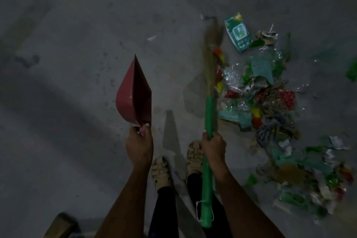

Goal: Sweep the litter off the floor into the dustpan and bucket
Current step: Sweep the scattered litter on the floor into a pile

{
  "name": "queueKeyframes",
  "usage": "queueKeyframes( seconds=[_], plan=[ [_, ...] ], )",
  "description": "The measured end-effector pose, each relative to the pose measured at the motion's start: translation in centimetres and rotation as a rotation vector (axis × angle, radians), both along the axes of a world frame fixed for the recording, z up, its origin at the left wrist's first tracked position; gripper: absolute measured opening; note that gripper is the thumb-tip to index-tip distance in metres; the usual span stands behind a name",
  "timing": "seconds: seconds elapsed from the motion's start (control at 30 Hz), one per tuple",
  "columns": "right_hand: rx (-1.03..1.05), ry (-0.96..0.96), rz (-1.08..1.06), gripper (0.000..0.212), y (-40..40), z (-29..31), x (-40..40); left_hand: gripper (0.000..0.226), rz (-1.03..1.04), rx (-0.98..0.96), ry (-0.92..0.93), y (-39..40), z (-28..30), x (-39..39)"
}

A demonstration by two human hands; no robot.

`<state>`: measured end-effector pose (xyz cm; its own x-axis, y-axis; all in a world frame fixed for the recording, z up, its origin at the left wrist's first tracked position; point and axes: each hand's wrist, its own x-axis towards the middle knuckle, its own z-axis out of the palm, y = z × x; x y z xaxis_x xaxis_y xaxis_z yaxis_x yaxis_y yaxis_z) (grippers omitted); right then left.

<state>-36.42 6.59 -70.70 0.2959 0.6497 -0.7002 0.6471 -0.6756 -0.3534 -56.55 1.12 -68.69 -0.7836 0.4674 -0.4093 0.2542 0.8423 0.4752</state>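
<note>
I see my left hand [139, 145] closed around the handle of a red dustpan [133, 92], held up off the grey floor [77, 44] with its pointed lip aimed away from me. My right hand [213, 146] grips the green handle of a broom [209, 114]; its straw bristles reach forward, blurred, just left of the litter [260, 87]. That pile of wrappers, clear plastic, green scraps and some cord lies on the floor to my right, with a teal wipes packet [238, 32] at its far edge and more scraps trailing toward the lower right. My sandalled feet [161, 173] stand between my arms.
</note>
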Motion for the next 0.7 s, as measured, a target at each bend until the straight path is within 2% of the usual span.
queueKeyframes(
  seconds=[0.13,0.23,0.37,0.43,0.5,0.7],
  plan=[
    [0.129,0.042,-0.071,0.028,-3.5,2.0,0.7,0.038,-0.034,-0.038,-0.026,-3.3,0.7,0.0],
    [0.168,0.126,0.027,0.028,-7.0,2.5,0.4,0.039,-0.036,-0.043,-0.019,-5.8,1.3,-0.7],
    [-0.042,0.222,0.214,0.032,-11.0,1.8,-0.1,0.035,-0.024,-0.073,-0.011,-8.9,1.8,-1.7],
    [-0.175,0.195,0.321,0.035,-12.6,0.9,-0.1,0.037,0.001,-0.057,-0.001,-10.6,1.9,-1.8],
    [-0.253,0.165,0.287,0.039,-14.2,-0.1,0.6,0.039,0.02,-0.054,0.011,-11.9,1.8,-1.6],
    [-0.205,-0.061,0.154,0.039,-16.0,-0.4,7.6,0.039,0.052,-0.056,0.019,-15.5,1.9,2.1]
  ],
)
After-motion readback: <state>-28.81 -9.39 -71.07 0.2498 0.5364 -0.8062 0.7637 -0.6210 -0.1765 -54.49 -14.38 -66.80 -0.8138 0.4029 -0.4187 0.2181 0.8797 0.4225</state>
